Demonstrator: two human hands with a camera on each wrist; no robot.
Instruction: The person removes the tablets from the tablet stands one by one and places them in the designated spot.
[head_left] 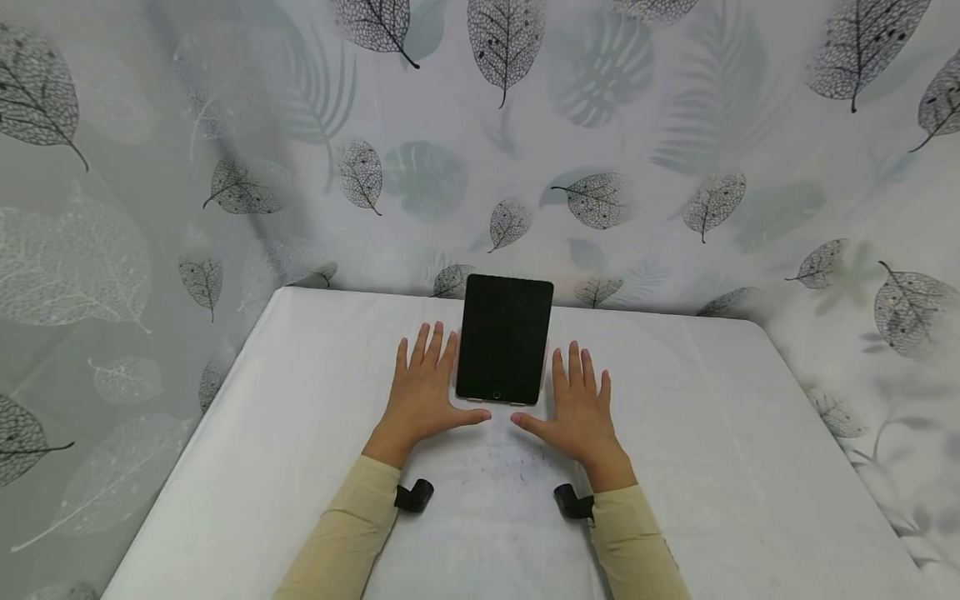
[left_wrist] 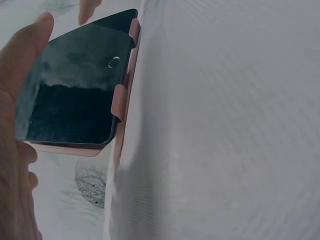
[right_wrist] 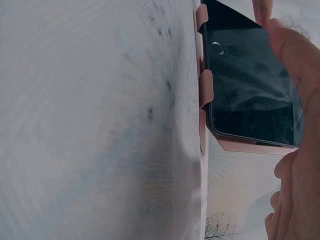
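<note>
A black tablet [head_left: 504, 340] with a round home button leans upright on a pink stand near the table's back edge, its screen dark. Two pink lips of the stand [left_wrist: 119, 102] hook over its lower edge in both wrist views. My left hand [head_left: 422, 392] is beside the tablet's left side, fingers straight and spread, thumb pointing inward below the screen. On the other side my right hand [head_left: 581, 408] mirrors it, fingers spread and thumb toward the left thumb. A small gap parts the two thumb tips. Neither hand grips anything.
The tablet stands on a table with a white cloth [head_left: 712, 467]. Behind and to both sides hang leaf-patterned curtains [head_left: 480, 167]. A black camera mount [head_left: 415, 496] sticks out at the left wrist, another mount [head_left: 573, 502] at the right.
</note>
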